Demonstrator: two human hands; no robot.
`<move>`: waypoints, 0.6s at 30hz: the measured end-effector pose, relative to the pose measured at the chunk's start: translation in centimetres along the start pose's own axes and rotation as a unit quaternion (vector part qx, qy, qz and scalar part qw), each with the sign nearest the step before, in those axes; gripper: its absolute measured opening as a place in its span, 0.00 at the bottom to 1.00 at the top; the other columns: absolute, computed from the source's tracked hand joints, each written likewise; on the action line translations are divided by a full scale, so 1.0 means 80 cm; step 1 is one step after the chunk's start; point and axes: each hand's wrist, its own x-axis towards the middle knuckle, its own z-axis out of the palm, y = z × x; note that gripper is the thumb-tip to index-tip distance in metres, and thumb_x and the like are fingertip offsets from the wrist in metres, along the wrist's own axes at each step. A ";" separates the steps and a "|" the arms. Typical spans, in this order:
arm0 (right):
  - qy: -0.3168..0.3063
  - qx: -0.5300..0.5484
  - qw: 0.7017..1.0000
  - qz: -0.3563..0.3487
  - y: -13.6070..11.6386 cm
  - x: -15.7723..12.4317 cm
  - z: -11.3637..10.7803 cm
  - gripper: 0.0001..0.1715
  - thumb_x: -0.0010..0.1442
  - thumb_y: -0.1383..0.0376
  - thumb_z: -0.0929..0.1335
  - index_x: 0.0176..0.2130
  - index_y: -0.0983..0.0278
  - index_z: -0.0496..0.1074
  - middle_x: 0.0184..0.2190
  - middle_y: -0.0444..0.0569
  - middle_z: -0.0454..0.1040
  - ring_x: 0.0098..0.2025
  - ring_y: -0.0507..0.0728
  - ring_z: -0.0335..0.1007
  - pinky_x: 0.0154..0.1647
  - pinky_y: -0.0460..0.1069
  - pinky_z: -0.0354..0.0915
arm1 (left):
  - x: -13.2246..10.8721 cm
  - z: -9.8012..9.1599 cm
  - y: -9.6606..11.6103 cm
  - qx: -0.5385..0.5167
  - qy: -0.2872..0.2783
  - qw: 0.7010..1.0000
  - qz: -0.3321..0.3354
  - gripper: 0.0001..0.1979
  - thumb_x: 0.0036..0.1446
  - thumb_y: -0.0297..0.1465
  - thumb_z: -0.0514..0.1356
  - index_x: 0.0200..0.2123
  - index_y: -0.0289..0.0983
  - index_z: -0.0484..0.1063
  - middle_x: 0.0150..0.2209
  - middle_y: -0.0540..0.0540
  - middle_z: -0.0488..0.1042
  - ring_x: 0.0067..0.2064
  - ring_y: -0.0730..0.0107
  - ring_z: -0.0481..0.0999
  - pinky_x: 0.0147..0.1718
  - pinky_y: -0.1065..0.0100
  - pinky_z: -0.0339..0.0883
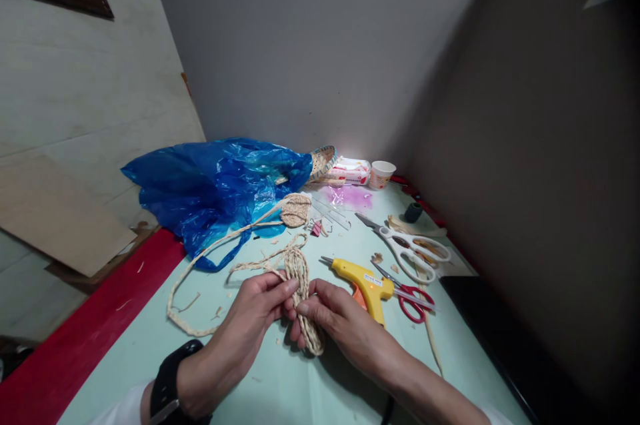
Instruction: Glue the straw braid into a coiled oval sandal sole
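Observation:
A bundle of braided straw cord [297, 267], folded into several long loops, is held between both hands over the table. My left hand [267, 301] pinches its middle from the left, the thumb lying across the strands. From the right, my right hand [333, 311] grips the lower half, its thumb on top and fingertips curled beneath. A loose end of the cord trails left above my left hand. Farther back lies a small woven straw piece [296, 210], from which a long straw strand [193, 265] curves around to the left and down behind my left wrist.
A yellow glue gun [367, 283] lies right of my hands, beside red-handled scissors [416, 303] and white-handled scissors [410, 248]. Behind are a blue plastic bag [215, 178], a woven basket [324, 161], a paper cup [383, 175] and a dark thread spool [413, 212]. Walls border the table.

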 end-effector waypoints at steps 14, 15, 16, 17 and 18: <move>-0.025 0.003 1.000 0.013 -0.009 -0.001 -0.006 0.25 0.57 0.44 0.70 0.35 0.63 0.67 0.25 0.45 0.75 0.29 0.54 0.71 0.34 0.49 0.64 | 0.004 0.000 0.003 -0.007 -0.001 1.000 0.000 0.09 0.56 0.34 0.65 0.28 0.35 0.73 0.23 0.51 0.71 0.24 0.73 0.73 0.26 0.71 0.69; -0.028 0.003 1.000 0.014 -0.009 -0.001 -0.007 0.25 0.57 0.44 0.70 0.35 0.63 0.68 0.25 0.45 0.75 0.28 0.54 0.71 0.34 0.49 0.64 | 0.003 0.000 0.003 -0.008 -0.005 1.000 0.000 0.09 0.57 0.35 0.65 0.28 0.36 0.73 0.24 0.51 0.72 0.25 0.72 0.73 0.26 0.71 0.70; -0.031 0.002 0.999 0.014 -0.010 -0.002 -0.008 0.25 0.57 0.44 0.70 0.35 0.63 0.68 0.25 0.45 0.75 0.28 0.54 0.70 0.33 0.49 0.64 | 0.004 0.000 0.003 -0.008 -0.010 1.000 -0.001 0.09 0.57 0.35 0.65 0.29 0.36 0.73 0.24 0.51 0.72 0.25 0.72 0.73 0.26 0.70 0.70; -0.033 -0.001 0.999 0.014 -0.011 -0.002 -0.008 0.25 0.57 0.44 0.70 0.35 0.63 0.69 0.25 0.45 0.75 0.28 0.54 0.70 0.33 0.49 0.64 | 0.004 0.000 0.003 -0.008 -0.016 1.000 -0.002 0.09 0.58 0.36 0.64 0.29 0.36 0.72 0.24 0.51 0.71 0.25 0.71 0.73 0.26 0.69 0.70; -0.036 -0.004 0.999 0.014 -0.013 -0.003 -0.009 0.25 0.57 0.44 0.69 0.35 0.63 0.69 0.26 0.45 0.75 0.28 0.53 0.69 0.33 0.49 0.64 | 0.005 -0.001 0.003 -0.008 -0.024 1.000 -0.003 0.10 0.58 0.37 0.64 0.29 0.37 0.71 0.24 0.51 0.71 0.24 0.71 0.72 0.26 0.68 0.70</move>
